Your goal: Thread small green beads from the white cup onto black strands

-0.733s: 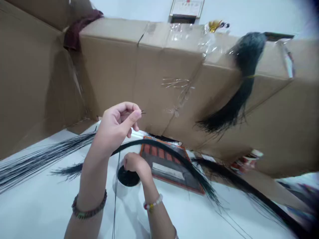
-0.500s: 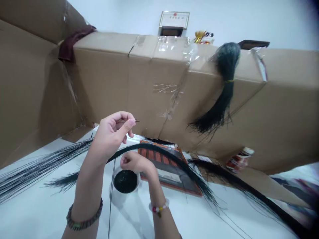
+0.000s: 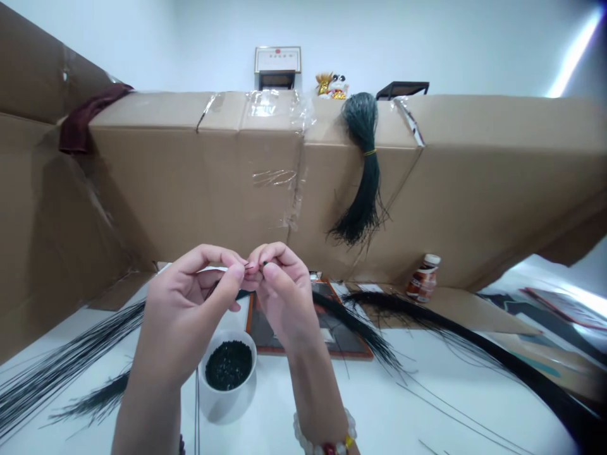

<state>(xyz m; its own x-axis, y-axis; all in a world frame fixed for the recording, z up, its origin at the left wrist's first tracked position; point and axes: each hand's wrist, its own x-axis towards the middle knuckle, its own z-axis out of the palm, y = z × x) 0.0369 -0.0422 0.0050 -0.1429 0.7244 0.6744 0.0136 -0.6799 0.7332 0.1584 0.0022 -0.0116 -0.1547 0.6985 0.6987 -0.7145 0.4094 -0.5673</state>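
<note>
Hands [image 3: 187, 309] [image 3: 286, 294] pinch thin strands [image 3: 249, 266] and a dark bead [image 3: 265, 263], fingertips close together.

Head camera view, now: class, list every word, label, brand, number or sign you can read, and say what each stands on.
Framed certificate: a row of characters under a red mark, too small to read.
White-capped bottle: label too small and blurred to read.
No text is legible.
</note>
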